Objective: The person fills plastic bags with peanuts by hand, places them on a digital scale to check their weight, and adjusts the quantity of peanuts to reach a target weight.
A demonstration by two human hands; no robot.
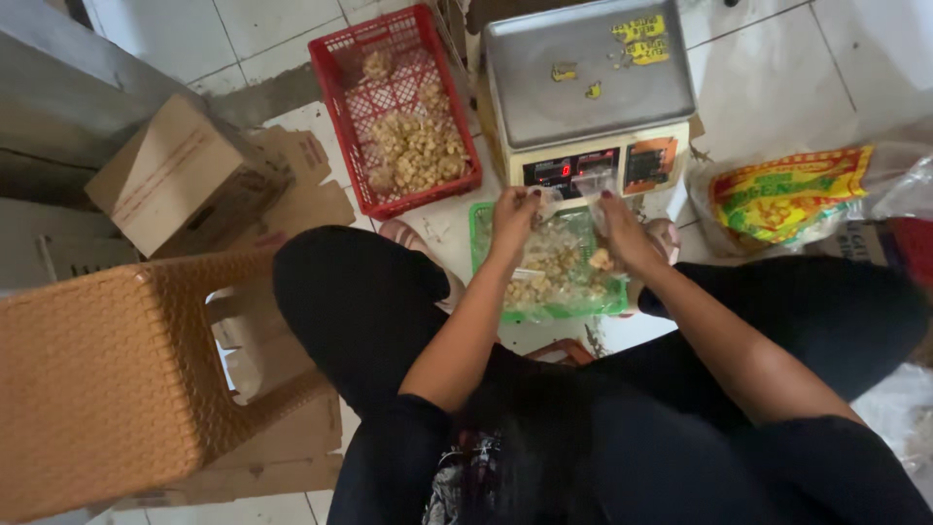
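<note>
The person wears black all over: black trousers over both legs and a black top whose sleeves end above the elbow, leaving the forearms bare. Near the waist a small patch of patterned fabric shows (dark with pale and reddish marks). The left hand (513,222) and right hand (622,233) are ungloved, the fingernails painted dark.

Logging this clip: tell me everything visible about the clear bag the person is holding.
The clear plastic bag is thin, see-through and crinkled, partly filled with pale, lumpy snack pieces. It sits upright with its mouth up, over the green basket on the floor, just in front of the scale. The left hand and right hand pinch its top edges from either side. Whether its base rests in the basket is unclear.
</note>
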